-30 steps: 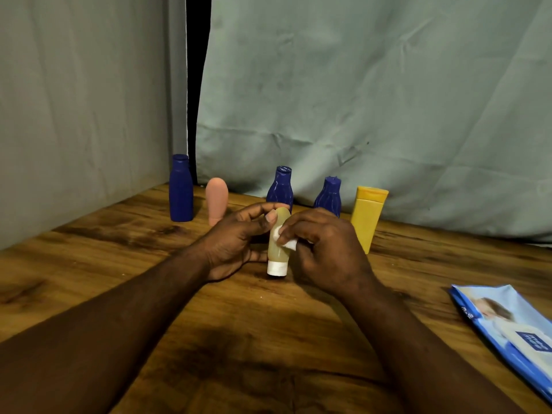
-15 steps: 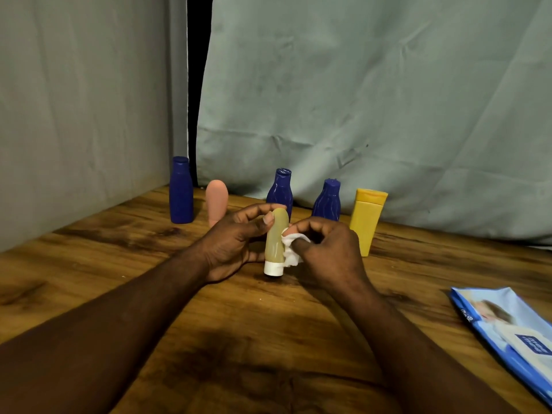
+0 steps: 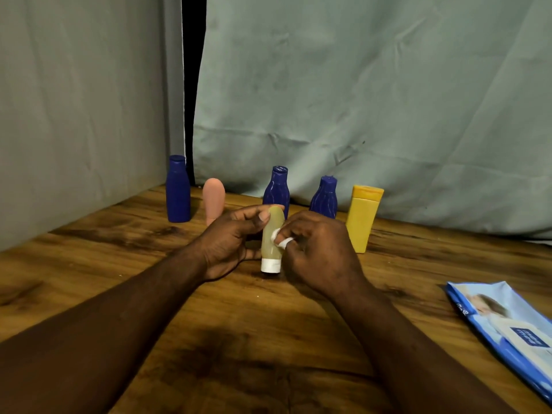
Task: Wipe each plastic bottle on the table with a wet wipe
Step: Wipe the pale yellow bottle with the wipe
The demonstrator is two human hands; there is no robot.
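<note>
Fingertips [image 3: 264, 217] of the left hand [image 3: 230, 243] are curled over the rounded top of the small yellowish tube [image 3: 270, 249], thumb and forefinger gripping it from the left. And on the other side the right hand [image 3: 319, 252] has its fingers bent in tight, pinching a bunched white wet wipe [image 3: 279, 236] right up against the tube's upper right flank. The tube stands close to upright between the two hands, white cap at the bottom, down at the wooden table [image 3: 119, 252]; whether the cap quite touches the wood I cannot tell. Both forearms reach in from the near edge and meet at the middle of the table. Out behind the hands, a row of upright bottles runs along the back: far-left blue bottle [image 3: 178, 189], then a pink bottle [image 3: 213, 198] just beside it, a middle blue bottle [image 3: 277, 186] directly behind the tube and partly hidden by the left fingers, a right blue bottle [image 3: 325, 197] peeking over the right knuckles, and a yellow bottle [image 3: 363, 216] just beside the right hand. Well apart, at the right edge, a blue pack of wipes [image 3: 507, 330] lies flat, cut off by the frame. A grey-green curtain [image 3: 358, 100] hangs behind it all.
</note>
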